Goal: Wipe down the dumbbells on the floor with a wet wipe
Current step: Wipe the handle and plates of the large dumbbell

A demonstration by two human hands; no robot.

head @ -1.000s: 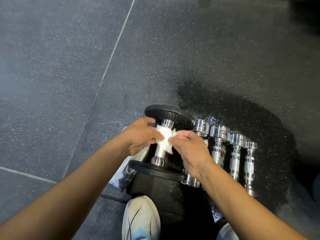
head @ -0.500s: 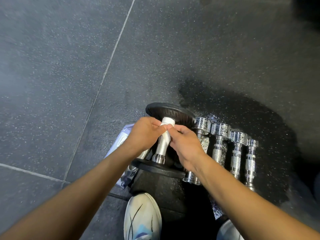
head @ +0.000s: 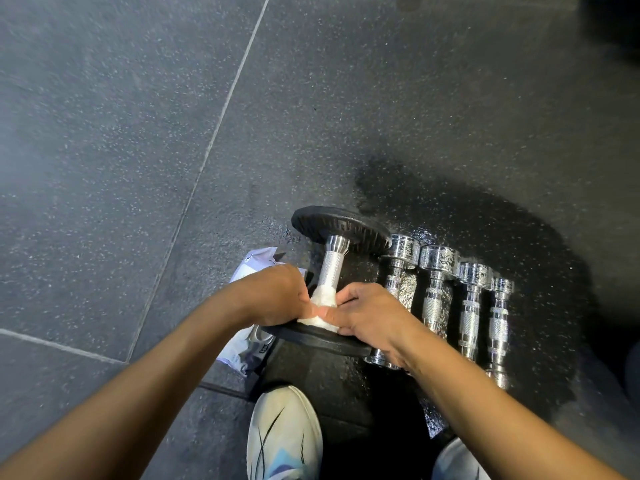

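A large dumbbell (head: 341,233) with black round plates and a silver knurled handle lies on the dark floor. A white wet wipe (head: 323,296) is wrapped around the near end of its handle. My left hand (head: 277,296) and my right hand (head: 372,315) both pinch the wipe there, thumbs meeting just above the near plate. To the right, several small chrome dumbbells (head: 436,289) lie side by side in a row, parallel to the big one.
A white wipes packet (head: 249,344) lies on the floor left of the big dumbbell, partly under my left wrist. My white shoe (head: 284,434) stands just below it. A wet dark patch (head: 485,216) surrounds the chrome dumbbells. Pale seams cross the floor on the left.
Both hands have slid the wipe down the handle from its far end near the upper plate to its near end, baring the upper part of the handle.
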